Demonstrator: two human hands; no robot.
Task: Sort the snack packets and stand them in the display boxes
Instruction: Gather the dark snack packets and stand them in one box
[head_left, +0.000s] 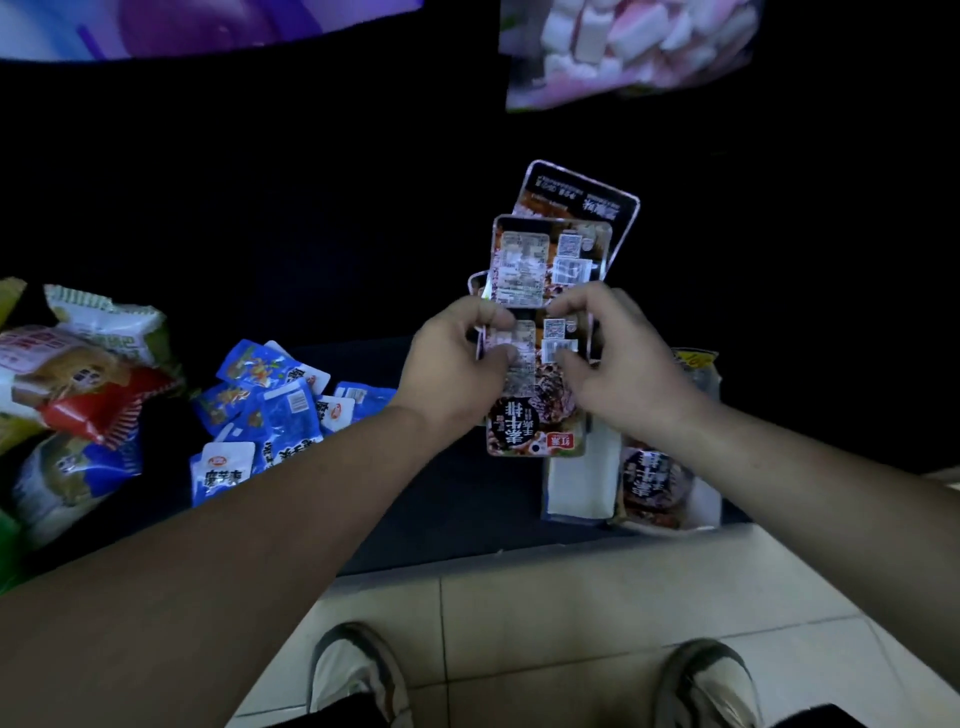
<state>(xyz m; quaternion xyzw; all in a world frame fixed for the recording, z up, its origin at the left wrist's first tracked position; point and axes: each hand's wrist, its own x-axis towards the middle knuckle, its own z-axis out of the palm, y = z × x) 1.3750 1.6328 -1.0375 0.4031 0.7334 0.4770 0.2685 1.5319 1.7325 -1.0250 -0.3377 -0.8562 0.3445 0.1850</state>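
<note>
Both of my hands hold a fanned stack of brown snack packets (545, 265) above the dark table. My left hand (457, 364) grips the stack's left edge, my right hand (618, 364) its right edge. Most packets show their label backs; the lowest one shows a dark round logo. Below my right wrist stands a white display box (576, 483), and beside it a second box (709, 499) with one of the same brown packets (654, 483) inside. A heap of small blue packets (275, 415) lies on the table to the left.
Larger snack bags (78, 395) in white, red and blue are piled at the far left. The dark table's front edge (467, 551) runs above a tiled floor where my shoes (353, 670) show. Bright screens glow at the top.
</note>
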